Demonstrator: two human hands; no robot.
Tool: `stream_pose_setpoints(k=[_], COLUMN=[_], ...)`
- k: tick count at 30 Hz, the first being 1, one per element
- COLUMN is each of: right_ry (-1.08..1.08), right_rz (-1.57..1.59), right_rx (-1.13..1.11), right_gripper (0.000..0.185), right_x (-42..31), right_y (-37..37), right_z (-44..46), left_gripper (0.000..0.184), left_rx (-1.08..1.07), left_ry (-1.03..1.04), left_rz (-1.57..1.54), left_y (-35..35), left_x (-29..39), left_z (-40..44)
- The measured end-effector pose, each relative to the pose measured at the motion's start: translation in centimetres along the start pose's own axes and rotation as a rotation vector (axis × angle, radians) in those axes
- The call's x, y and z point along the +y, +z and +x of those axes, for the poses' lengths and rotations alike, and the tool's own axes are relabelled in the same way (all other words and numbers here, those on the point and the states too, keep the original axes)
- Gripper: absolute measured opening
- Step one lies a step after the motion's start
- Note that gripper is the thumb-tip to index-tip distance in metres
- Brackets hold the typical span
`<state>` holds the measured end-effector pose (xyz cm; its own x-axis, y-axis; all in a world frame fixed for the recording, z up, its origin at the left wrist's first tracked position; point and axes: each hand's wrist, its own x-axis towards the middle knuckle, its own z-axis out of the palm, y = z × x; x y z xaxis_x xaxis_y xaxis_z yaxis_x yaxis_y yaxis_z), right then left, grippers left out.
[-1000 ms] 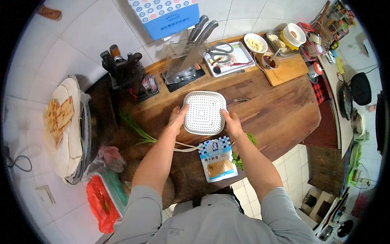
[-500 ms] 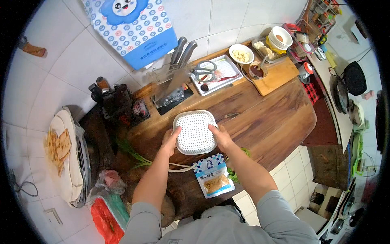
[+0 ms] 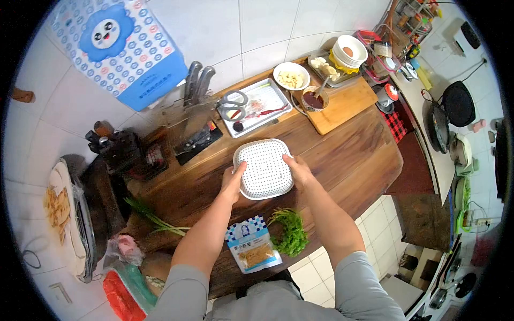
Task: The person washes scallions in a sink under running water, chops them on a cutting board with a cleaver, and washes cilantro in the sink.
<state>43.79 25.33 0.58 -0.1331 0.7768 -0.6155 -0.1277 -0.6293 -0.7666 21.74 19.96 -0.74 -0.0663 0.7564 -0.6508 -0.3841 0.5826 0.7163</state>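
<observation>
White basket (image 3: pixel 263 169) dotted grey; brown table (image 3: pixel 342 160) streaked darker.

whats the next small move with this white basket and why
Probably lower the white basket straight onto the wooden table: the left hand and right hand grip opposite sides, and it lines up between the tray and packet, overlapping neither.

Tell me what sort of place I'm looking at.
Probably a home kitchen: a knife holder and scissors by the tiled wall, a bowl of dark sauce on a cutting board, and a pan on the side counter.
</observation>
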Motion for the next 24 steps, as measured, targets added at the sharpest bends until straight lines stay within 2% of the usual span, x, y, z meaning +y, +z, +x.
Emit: stream_pose_setpoints(k=[3, 5, 7, 10, 13, 15, 17, 18, 19, 20, 21, 23, 24], right_ry=[0.018, 0.067, 0.021, 0.013, -0.009, 0.049, 0.039, -0.027, -0.097, -0.102, -0.109, -0.161, -0.137], right_rz=[-0.003, 0.022, 0.055, -0.011, -0.051, -0.052, -0.049, -0.125, -0.156, -0.159, -0.160, -0.209, -0.111], right_rx=[0.039, 0.015, -0.058, -0.119, -0.156, -0.084, -0.083, -0.133, -0.087, -0.058, -0.031, -0.053, -0.032], right_gripper=[0.083, 0.081, 0.076, 0.070, 0.069, 0.069, 0.071, 0.071, 0.070, 0.069, 0.068, 0.068, 0.066], right_x=[-2.1, -3.4, -5.0, -6.2, -5.9, -6.7, -7.6, -5.9, -6.1, -6.4, -7.0, -6.2, -6.7], right_y=[-3.2, -5.2, -6.7, -8.9, -10.0, -9.6, -8.6, -10.6, -9.8, -9.5, -8.4, -9.5, -8.4], right_z=[2.8, 4.0, 5.0, 7.7, 10.0, 9.2, 8.0, 11.2, 10.5, 9.4, 7.8, 8.6, 6.6], left_gripper=[0.060, 0.068, 0.070, 0.088, 0.093, 0.096, 0.097, 0.097, 0.097, 0.100, 0.103, 0.108, 0.105], left_rx=[0.057, 0.046, 0.051, -0.018, 0.081, 0.104, 0.041, 0.063, 0.082, 0.042, 0.124, 0.144, 0.174], left_ry=[-0.030, -0.040, -0.018, 0.030, 0.020, -0.021, -0.041, -0.048, -0.048, -0.054, -0.060, -0.034, -0.062], left_rz=[0.000, 0.047, 0.025, -0.050, -0.029, 0.012, -0.033, -0.002, 0.027, 0.054, 0.100, 0.161, 0.224], left_y=[3.6, 5.8, 7.6, 9.7, 10.5, 10.3, 10.7, 10.7, 10.8, 10.5, 10.4, 9.9, 9.9], left_x=[-0.1, 0.7, 0.2, 0.4, -0.2, -0.4, 1.1, 0.9, 1.4, 1.7, 0.9, 1.3, 2.6], left_z=[3.2, 3.8, 5.7, 7.1, 8.6, 9.2, 7.7, 8.1, 7.8, 7.1, 7.7, 6.6, 4.5])
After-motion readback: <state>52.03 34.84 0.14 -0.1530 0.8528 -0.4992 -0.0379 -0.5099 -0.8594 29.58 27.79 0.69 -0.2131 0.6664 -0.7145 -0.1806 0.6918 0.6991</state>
